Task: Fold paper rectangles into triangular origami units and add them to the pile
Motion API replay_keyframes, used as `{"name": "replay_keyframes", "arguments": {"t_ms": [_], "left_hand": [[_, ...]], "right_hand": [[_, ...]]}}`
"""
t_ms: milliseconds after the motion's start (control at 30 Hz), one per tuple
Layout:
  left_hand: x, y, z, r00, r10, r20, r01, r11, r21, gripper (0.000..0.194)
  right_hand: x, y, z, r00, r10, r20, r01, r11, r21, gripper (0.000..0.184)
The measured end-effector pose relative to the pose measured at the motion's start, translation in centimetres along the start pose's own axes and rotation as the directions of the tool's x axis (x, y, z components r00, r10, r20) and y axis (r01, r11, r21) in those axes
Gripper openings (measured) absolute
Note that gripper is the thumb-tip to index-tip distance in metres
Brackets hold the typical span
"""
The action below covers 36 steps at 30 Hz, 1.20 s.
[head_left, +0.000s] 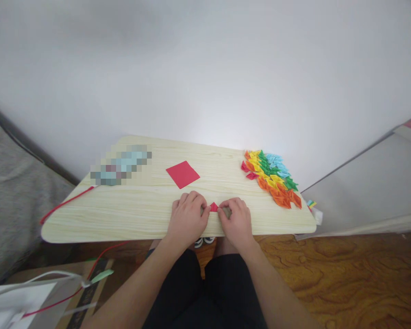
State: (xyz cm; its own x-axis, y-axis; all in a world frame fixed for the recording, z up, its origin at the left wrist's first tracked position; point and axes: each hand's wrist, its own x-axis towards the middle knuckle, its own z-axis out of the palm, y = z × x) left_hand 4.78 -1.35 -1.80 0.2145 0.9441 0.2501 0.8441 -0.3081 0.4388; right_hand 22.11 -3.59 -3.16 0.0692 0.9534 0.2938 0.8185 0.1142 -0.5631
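Note:
Near the table's front edge, a small folded piece of red paper point(214, 207) lies between my two hands. My left hand point(190, 214) pinches its left end with thumb and index finger. On the other side, my right hand point(235, 217) grips the right end in the same way. Only the middle of the piece shows, a little triangle; the fingertips hide its ends. Beyond my left hand, a flat square of red paper point(183, 174) rests on the wood with a corner pointing toward me.
Several folded paper pieces point(272, 176) in orange, yellow, green, blue and red sit at the table's right. A blurred-out object point(121, 165) with a red cable point(66, 202) lies at the left. The pale wooden table point(123, 219) stands against a white wall point(205, 82).

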Motion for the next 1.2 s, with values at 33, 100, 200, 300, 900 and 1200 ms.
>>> {"name": "replay_keyframes", "arguments": {"t_ms": [33, 100, 200, 300, 900, 1200], "left_hand": [[0.0, 0.0, -0.1, 1.000, 0.002, 0.003, -0.002, 1.000, -0.002, 0.008], [0.1, -0.1, -0.2, 1.000, 0.015, 0.014, -0.014, 1.000, -0.011, 0.007], [0.1, -0.5, -0.3, 0.999, 0.038, 0.031, -0.037, 0.999, -0.022, 0.015], [0.1, -0.8, -0.3, 0.997, 0.058, 0.045, -0.056, 0.998, -0.028, 0.019], [-0.3, -1.7, -1.2, 0.966, 0.233, 0.107, -0.230, 0.972, -0.047, 0.033], [-0.2, -1.8, -1.2, 0.970, 0.235, 0.069, -0.225, 0.966, -0.130, 0.032]], "right_hand": [[0.0, 0.0, -0.1, 1.000, -0.003, 0.005, 0.003, 1.000, 0.003, 0.003], [0.0, -0.1, -0.1, 1.000, -0.009, 0.014, 0.009, 1.000, 0.010, 0.006], [0.1, 0.0, -0.2, 1.000, -0.017, 0.024, 0.017, 1.000, 0.020, 0.008], [0.0, 0.1, -0.3, 0.999, -0.026, 0.030, 0.025, 0.999, 0.029, 0.010], [-0.4, -0.4, -0.4, 0.999, -0.030, 0.037, 0.028, 0.999, 0.036, 0.019], [1.2, -1.7, 0.2, 0.999, 0.017, 0.035, -0.022, 0.989, 0.149, 0.015]]}}
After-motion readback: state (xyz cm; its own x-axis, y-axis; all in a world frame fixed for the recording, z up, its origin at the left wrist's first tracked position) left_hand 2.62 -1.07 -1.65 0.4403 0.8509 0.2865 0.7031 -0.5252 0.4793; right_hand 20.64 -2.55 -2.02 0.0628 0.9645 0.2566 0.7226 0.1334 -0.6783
